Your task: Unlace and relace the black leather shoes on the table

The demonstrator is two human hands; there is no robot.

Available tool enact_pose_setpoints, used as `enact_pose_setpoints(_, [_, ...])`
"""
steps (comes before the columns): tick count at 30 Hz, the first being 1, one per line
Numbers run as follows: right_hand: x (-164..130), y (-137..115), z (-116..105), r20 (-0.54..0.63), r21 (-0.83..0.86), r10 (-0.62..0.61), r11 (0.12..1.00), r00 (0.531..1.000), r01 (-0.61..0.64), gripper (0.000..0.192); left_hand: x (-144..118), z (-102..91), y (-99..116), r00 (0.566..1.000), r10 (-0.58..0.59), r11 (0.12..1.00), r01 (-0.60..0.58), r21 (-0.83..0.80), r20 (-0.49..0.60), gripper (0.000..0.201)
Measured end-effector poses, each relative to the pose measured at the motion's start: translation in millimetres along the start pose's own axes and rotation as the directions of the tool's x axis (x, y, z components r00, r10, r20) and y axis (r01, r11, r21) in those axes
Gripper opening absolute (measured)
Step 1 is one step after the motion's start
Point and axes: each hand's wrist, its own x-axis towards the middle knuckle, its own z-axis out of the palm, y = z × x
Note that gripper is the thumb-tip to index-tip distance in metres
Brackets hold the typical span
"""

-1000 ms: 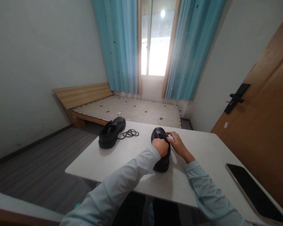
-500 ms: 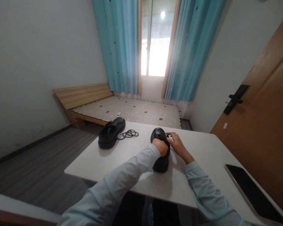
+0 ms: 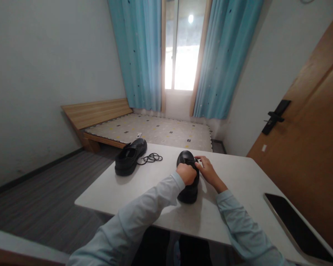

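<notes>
Your left hand [image 3: 186, 173] is curled over the top of the black shoe [image 3: 188, 177] that stands near the middle of the white counter [image 3: 238, 181], toe pointing away from you, its fingers closed on the shoe's upper. Your right hand [image 3: 208, 170] sits just beside it on the right, its fingers [image 3: 200, 161] pinched together at the shoe's lacing area, though what they pinch is too small to tell. Well to the left on the counter lies a second black shoe [image 3: 130, 160] with a loose black lace [image 3: 152, 158] coiled just beside it, and a dark phone [image 3: 296, 227] lies at the counter's right edge.
</notes>
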Motion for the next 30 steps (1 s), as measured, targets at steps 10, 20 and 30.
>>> enact_pose_setpoints(10, [1,4,3,-0.011,0.011,-0.012,1.000,1.000,0.012,0.031,-20,5.6,1,0.970,-0.054,0.997,0.041,-0.061,-0.238,0.027])
enact_pose_setpoints(20, [0,6,3,0.026,0.047,0.002,0.999,1.000,-0.003,0.033,-24,3.8,7,0.945,-0.122,0.992,0.106,-0.068,-0.302,0.028])
enact_pose_setpoints(30, [0,7,6,0.005,0.049,-0.030,0.998,1.000,0.030,0.033,-33,-1.6,11,0.956,-0.110,0.994,0.099,-0.053,-0.272,0.028])
